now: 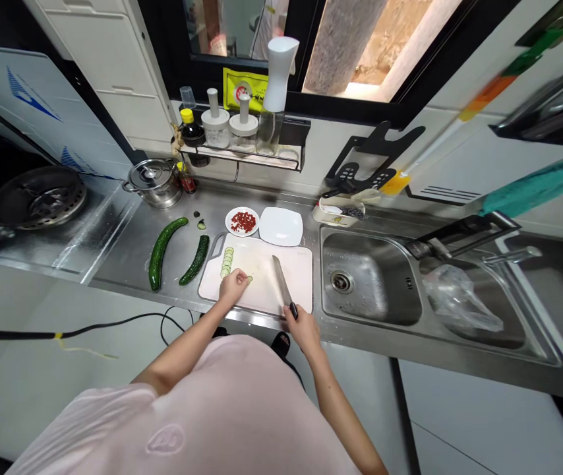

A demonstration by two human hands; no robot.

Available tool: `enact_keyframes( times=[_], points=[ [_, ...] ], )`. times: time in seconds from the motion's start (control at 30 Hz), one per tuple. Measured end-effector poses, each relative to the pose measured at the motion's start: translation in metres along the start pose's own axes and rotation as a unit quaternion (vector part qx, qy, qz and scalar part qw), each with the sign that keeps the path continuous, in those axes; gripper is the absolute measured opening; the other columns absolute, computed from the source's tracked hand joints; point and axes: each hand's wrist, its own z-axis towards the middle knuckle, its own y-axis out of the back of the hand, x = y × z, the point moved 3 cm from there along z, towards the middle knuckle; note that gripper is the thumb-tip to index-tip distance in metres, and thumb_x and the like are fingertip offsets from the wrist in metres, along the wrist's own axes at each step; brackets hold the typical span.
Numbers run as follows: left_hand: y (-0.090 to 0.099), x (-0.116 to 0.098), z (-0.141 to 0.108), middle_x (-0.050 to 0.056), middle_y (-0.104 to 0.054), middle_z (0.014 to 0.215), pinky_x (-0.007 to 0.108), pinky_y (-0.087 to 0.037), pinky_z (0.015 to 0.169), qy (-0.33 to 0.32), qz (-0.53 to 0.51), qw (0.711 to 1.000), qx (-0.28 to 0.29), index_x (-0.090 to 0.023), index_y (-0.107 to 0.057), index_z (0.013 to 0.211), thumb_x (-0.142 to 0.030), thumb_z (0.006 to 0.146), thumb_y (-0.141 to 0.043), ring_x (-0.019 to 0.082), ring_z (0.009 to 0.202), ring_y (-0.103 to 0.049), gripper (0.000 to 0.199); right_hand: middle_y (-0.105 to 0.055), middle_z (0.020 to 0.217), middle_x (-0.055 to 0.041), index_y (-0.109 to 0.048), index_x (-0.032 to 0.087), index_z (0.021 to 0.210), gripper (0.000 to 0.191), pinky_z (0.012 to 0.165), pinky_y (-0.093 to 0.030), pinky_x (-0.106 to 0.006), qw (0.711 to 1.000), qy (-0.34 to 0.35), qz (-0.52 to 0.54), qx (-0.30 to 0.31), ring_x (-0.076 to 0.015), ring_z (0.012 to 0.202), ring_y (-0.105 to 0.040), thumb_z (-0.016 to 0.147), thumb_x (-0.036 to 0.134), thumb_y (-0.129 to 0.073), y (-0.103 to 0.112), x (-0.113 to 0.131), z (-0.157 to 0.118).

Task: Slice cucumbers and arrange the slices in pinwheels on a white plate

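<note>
Left hand (232, 287): fingers (242, 279) curled, pinching a cucumber end (249, 280) on the white cutting board (298, 270).
Cucumber slices (227, 262): just left of those fingers.
Right hand (303, 328): fingers wrapped around kitchen knife (284, 284) handle.
Risk: blade slipping toward left fingertips, from the short, wet end.

We see overlapping pale green cucumber slices (227, 262) lined up on the white cutting board (302, 280), a cucumber stub (249, 280) near them, a steel chef's knife (282, 282) angled beside it

Plastic cutting board (301, 277) on steel bench (123, 264); two cucumbers (167, 251) left of it, square plate (280, 226) and round dish (242, 221) behind, steel sink (385, 290) right.
</note>
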Motion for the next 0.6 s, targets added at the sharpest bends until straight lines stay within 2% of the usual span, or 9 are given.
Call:
enact_keyframes(
  times=[0.2,0.37,0.47,0.6],
  points=[
    [0.031,0.027,-0.002,-0.002,-0.067,0.080,0.021,-0.038,0.064,0.038,0.062,0.996,-0.053,-0.024,-0.060,0.087,-0.034,0.080,-0.059,0.012,0.073,-0.059,0.012,-0.068,0.091,-0.0095,-0.060,0.019,0.109,0.053,0.064,-0.036,-0.024,0.999,-0.013,0.024,-0.030,-0.0220,0.084,-0.062,0.093,0.057,-0.028,0.001,-0.007,0.009],
    [0.044,0.044,0.001,-0.003,-0.067,0.082,0.022,-0.036,0.066,0.049,0.094,0.991,-0.082,-0.026,-0.059,0.087,-0.033,0.080,-0.057,0.013,0.076,-0.059,0.010,-0.069,0.090,-0.0116,-0.062,0.016,0.103,0.054,0.064,-0.038,-0.025,0.995,-0.034,0.069,-0.060,-0.0226,0.083,-0.063,0.090,0.058,-0.031,0.005,-0.018,0.019],
    [0.049,0.046,0.001,-0.003,-0.067,0.083,0.023,-0.035,0.068,0.045,0.114,0.989,-0.084,-0.026,-0.059,0.088,-0.031,0.081,-0.056,0.014,0.079,-0.059,0.009,-0.069,0.076,-0.0105,-0.063,0.014,0.095,0.056,0.061,-0.041,-0.025,0.988,-0.044,0.139,-0.057,-0.0219,0.072,-0.064,0.088,0.059,-0.031,0.005,-0.028,0.028],
    [0.051,0.045,0.001,-0.002,-0.067,0.082,0.024,-0.035,0.071,0.039,0.141,0.985,-0.086,-0.026,-0.060,0.088,-0.030,0.081,-0.055,0.015,0.082,-0.059,0.009,-0.058,0.049,-0.0015,-0.059,0.015,0.084,0.051,0.048,-0.041,-0.025,0.964,-0.043,0.256,-0.053,-0.0175,0.044,-0.057,0.084,0.061,-0.037,0.000,-0.040,0.041]
  ],
)
